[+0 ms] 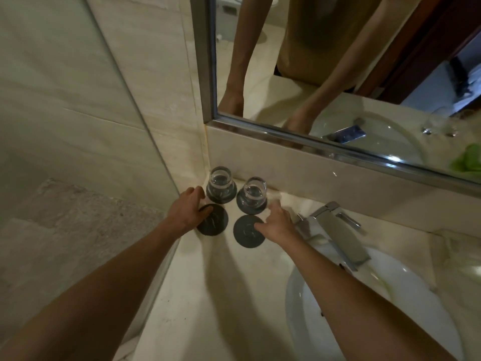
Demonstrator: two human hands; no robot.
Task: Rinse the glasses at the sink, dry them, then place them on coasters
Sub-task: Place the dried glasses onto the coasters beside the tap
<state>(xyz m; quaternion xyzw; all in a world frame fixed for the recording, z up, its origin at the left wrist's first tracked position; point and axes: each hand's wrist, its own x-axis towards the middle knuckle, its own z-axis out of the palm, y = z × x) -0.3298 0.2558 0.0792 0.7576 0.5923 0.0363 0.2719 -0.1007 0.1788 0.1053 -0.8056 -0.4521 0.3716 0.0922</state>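
Two clear glasses stand on dark round coasters in the back corner of the counter: the left glass (221, 184) and the right glass (254, 192). In front of them lie two more dark coasters, a left one (214, 223) and a right one (246, 231), with nothing on them. My left hand (187, 207) rests at the left coaster's edge, thumb on it, fingers apart. On the rim of the right coaster sits my right hand (277, 223), thumb touching it, fingers spread toward the right glass. Neither hand holds a glass.
A chrome faucet (338, 231) stands right of the coasters over a white basin (364, 308). A metal-framed mirror (338, 152) runs along the back wall and reflects my arms, more glassware and a green cloth. A tiled wall closes the left side.
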